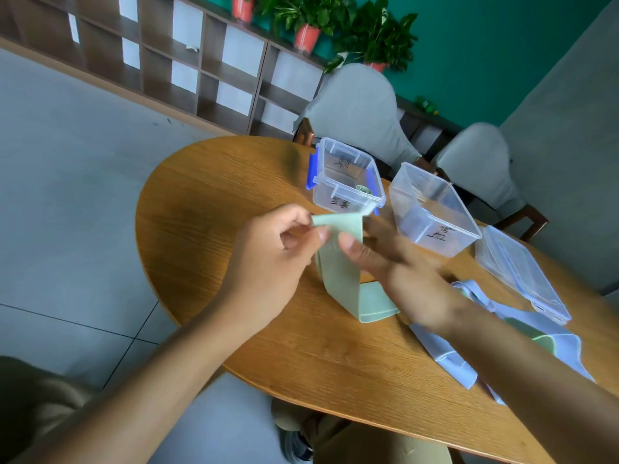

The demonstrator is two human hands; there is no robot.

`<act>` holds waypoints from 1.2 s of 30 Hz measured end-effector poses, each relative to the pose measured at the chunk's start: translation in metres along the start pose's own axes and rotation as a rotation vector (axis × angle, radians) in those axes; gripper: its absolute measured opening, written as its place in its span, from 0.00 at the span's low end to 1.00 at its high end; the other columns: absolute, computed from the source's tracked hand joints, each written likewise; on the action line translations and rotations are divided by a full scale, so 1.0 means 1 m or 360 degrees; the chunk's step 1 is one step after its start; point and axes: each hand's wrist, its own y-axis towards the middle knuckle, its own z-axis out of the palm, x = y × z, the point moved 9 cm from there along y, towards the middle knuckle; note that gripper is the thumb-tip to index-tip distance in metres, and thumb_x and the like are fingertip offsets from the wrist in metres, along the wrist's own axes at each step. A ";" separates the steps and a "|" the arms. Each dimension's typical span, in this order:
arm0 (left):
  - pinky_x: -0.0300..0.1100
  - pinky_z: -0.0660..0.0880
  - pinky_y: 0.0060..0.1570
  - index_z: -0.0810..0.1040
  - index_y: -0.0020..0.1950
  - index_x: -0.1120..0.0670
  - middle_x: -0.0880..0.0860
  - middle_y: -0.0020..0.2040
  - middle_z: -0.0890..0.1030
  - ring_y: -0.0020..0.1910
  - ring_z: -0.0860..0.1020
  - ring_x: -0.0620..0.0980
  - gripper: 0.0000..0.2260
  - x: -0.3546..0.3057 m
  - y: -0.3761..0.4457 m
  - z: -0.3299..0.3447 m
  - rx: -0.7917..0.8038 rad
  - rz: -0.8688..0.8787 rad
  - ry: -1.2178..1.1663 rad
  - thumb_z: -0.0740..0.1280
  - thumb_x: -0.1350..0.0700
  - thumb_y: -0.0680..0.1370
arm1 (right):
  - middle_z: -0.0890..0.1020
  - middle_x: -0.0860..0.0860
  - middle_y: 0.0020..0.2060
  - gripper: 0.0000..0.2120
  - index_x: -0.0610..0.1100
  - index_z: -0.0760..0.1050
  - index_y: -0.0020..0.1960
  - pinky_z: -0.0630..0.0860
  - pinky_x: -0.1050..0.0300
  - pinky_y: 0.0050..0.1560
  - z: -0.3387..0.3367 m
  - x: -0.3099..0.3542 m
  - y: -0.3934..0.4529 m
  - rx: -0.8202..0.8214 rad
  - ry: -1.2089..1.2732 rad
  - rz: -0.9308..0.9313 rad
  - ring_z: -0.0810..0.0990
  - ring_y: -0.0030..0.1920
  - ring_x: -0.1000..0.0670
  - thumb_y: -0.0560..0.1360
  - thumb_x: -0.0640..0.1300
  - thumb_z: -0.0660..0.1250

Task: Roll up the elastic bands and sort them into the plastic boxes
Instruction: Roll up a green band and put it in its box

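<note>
A wide pale green elastic band (341, 279) hangs from both hands down to the wooden table (234, 182). My left hand (274, 256) pinches its folded top end between thumb and fingers. My right hand (402, 272) presses its thumb on the band just beside, fingers blurred behind it. A clear box with blue clips (348, 175) holds one rolled green band (363, 190). Right of it stands a second clear box (435, 212) whose contents I cannot make out. Light blue bands (445, 356) with another green one (542, 339) lie under my right forearm.
A clear lid (522, 272) lies at the table's right edge. Two grey-covered chairs (361, 112) stand behind the table. A wooden shelf (187, 61) with potted plants lines the far wall. The table's rounded edge is at the left, grey tiled floor beyond.
</note>
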 end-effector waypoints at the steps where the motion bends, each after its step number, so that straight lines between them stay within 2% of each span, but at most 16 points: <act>1: 0.42 0.74 0.35 0.78 0.43 0.58 0.47 0.31 0.79 0.31 0.76 0.46 0.07 0.002 0.001 -0.004 -0.0042 -0.0032 -0.0044 0.71 0.57 0.79 | 0.85 0.49 0.54 0.17 0.46 0.75 0.65 0.78 0.50 0.57 0.006 -0.004 -0.002 0.0063 0.0027 0.0041 0.83 0.56 0.49 0.80 0.53 0.63; 4: 0.39 0.76 0.33 0.78 0.44 0.62 0.54 0.31 0.79 0.30 0.77 0.45 0.07 0.007 0.005 -0.017 -0.0169 -0.0132 -0.0193 0.69 0.59 0.80 | 0.85 0.41 0.51 0.14 0.40 0.74 0.64 0.80 0.50 0.56 0.024 -0.012 -0.006 0.0212 0.0186 0.0061 0.84 0.54 0.42 0.81 0.46 0.64; 6: 0.41 0.80 0.38 0.78 0.48 0.65 0.58 0.36 0.82 0.33 0.80 0.46 0.08 0.012 0.007 -0.024 -0.0253 -0.0215 -0.0327 0.69 0.60 0.80 | 0.85 0.39 0.49 0.12 0.39 0.74 0.62 0.82 0.50 0.53 0.031 -0.017 -0.007 0.0246 0.0241 0.0080 0.84 0.50 0.38 0.81 0.42 0.66; 8: 0.43 0.82 0.44 0.78 0.49 0.66 0.61 0.40 0.84 0.37 0.83 0.48 0.08 0.016 0.009 -0.029 -0.0310 -0.0267 -0.0446 0.68 0.60 0.80 | 0.84 0.38 0.47 0.11 0.38 0.74 0.61 0.82 0.52 0.49 0.034 -0.019 -0.006 0.0258 0.0255 0.0099 0.85 0.45 0.40 0.80 0.39 0.66; 11: 0.42 0.82 0.46 0.78 0.49 0.66 0.61 0.44 0.85 0.42 0.85 0.50 0.06 0.020 0.012 -0.036 -0.0405 -0.0298 -0.0572 0.68 0.62 0.80 | 0.85 0.38 0.47 0.11 0.38 0.74 0.61 0.82 0.53 0.47 0.038 -0.017 -0.005 0.0300 0.0281 0.0097 0.84 0.44 0.40 0.80 0.39 0.66; 15: 0.41 0.81 0.51 0.79 0.51 0.64 0.55 0.46 0.86 0.48 0.85 0.47 0.06 0.016 0.018 -0.042 -0.0401 -0.0173 -0.0356 0.68 0.60 0.81 | 0.85 0.39 0.48 0.12 0.39 0.74 0.64 0.81 0.53 0.46 0.037 -0.013 -0.002 0.0275 0.0286 0.0106 0.84 0.45 0.36 0.81 0.38 0.65; 18: 0.35 0.80 0.45 0.80 0.51 0.61 0.49 0.47 0.86 0.49 0.84 0.41 0.07 0.011 0.020 -0.048 -0.0433 -0.0082 -0.0133 0.70 0.57 0.80 | 0.85 0.38 0.48 0.11 0.39 0.74 0.64 0.82 0.52 0.43 0.036 -0.015 0.001 0.0242 0.0338 0.0163 0.84 0.41 0.38 0.81 0.38 0.65; 24: 0.33 0.78 0.45 0.81 0.51 0.58 0.48 0.47 0.85 0.48 0.83 0.41 0.05 0.017 0.032 -0.057 -0.0501 -0.0047 -0.0056 0.71 0.57 0.79 | 0.86 0.40 0.49 0.15 0.43 0.75 0.65 0.81 0.47 0.46 0.039 -0.030 0.000 0.0160 0.0504 0.0331 0.86 0.41 0.37 0.78 0.41 0.69; 30: 0.37 0.79 0.51 0.81 0.52 0.55 0.46 0.48 0.85 0.51 0.83 0.40 0.03 0.017 0.043 -0.052 -0.0376 0.0036 0.0107 0.70 0.58 0.79 | 0.84 0.38 0.54 0.18 0.41 0.75 0.66 0.82 0.46 0.45 0.048 -0.036 -0.004 0.0088 0.0783 0.0379 0.85 0.43 0.37 0.77 0.37 0.70; 33: 0.34 0.77 0.55 0.81 0.55 0.55 0.46 0.52 0.85 0.54 0.82 0.38 0.06 0.020 0.048 -0.051 -0.0339 0.0054 0.0119 0.69 0.61 0.79 | 0.84 0.37 0.53 0.18 0.43 0.75 0.65 0.82 0.46 0.43 0.053 -0.040 -0.003 0.0023 0.0853 0.0381 0.85 0.44 0.36 0.77 0.34 0.69; 36: 0.27 0.74 0.55 0.78 0.61 0.55 0.47 0.58 0.82 0.57 0.80 0.38 0.11 0.028 0.053 -0.044 -0.0250 0.0022 0.0176 0.67 0.62 0.80 | 0.85 0.41 0.52 0.20 0.45 0.74 0.66 0.83 0.49 0.41 0.058 -0.050 -0.004 -0.0088 0.0702 0.0383 0.86 0.43 0.36 0.77 0.32 0.69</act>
